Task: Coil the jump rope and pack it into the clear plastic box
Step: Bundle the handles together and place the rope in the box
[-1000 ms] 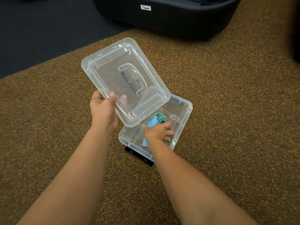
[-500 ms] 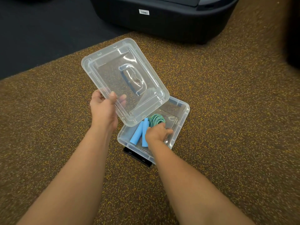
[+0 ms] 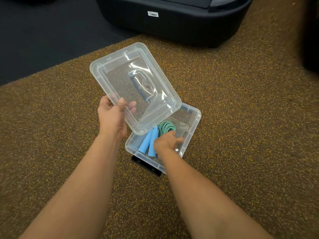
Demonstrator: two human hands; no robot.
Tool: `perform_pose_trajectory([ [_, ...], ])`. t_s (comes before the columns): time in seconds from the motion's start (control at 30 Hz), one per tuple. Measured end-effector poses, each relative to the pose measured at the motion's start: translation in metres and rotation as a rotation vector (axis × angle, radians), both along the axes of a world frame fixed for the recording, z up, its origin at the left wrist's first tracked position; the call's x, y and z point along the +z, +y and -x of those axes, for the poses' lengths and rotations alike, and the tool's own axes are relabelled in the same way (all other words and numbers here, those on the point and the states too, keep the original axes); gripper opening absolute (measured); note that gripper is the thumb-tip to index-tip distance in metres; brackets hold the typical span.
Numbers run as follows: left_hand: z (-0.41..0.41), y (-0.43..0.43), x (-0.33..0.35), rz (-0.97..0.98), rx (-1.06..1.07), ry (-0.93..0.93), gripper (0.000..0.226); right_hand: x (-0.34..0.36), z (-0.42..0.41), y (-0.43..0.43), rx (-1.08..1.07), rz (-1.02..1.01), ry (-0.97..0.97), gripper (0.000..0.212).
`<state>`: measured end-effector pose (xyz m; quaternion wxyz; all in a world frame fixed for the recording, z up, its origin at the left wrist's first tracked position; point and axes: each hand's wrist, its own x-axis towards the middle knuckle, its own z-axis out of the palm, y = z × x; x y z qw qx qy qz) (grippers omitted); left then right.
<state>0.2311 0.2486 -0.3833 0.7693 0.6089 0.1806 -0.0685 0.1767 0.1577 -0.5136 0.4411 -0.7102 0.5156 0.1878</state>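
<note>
The clear plastic box (image 3: pixel 193 125) sits open on the speckled brown floor. Inside it lies the jump rope: a teal coil (image 3: pixel 166 127) and two light blue handles (image 3: pixel 148 142) side by side. My right hand (image 3: pixel 166 141) is inside the box, over the coil's near edge, fingers extended toward the right wall. My left hand (image 3: pixel 113 116) grips the near-left edge of the clear lid (image 3: pixel 120 73), thumb on top, holding it tilted above the box's far-left part. The lid hides part of the box.
A black latch (image 3: pixel 146 166) sticks out at the box's near end. A large dark bin (image 3: pixel 172 18) with a white label stands beyond the box. Black flooring (image 3: pixel 43 37) borders the brown floor at the upper left.
My right hand has let the rope settle in the box and its fingers have straightened; both blue handles now show. The lid stays held in about the same place.
</note>
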Motion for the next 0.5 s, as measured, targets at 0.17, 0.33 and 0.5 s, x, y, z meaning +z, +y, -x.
perform_pose_trajectory([
  [0.17, -0.001, -0.002, 0.0, -0.003, -0.015, 0.02, 0.025, 0.014, 0.007, -0.003, 0.0, 0.021, -0.092, 0.064],
  [0.33, 0.003, -0.009, 0.001, -0.015, -0.02, 0.022, 0.021, 0.037, 0.018, -0.012, -0.045, 0.094, -0.345, 0.091],
  [0.5, 0.013, -0.016, 0.005, -0.026, -0.054, 0.008, 0.018, 0.055, 0.025, -0.016, -0.022, 0.031, -0.31, 0.103],
])
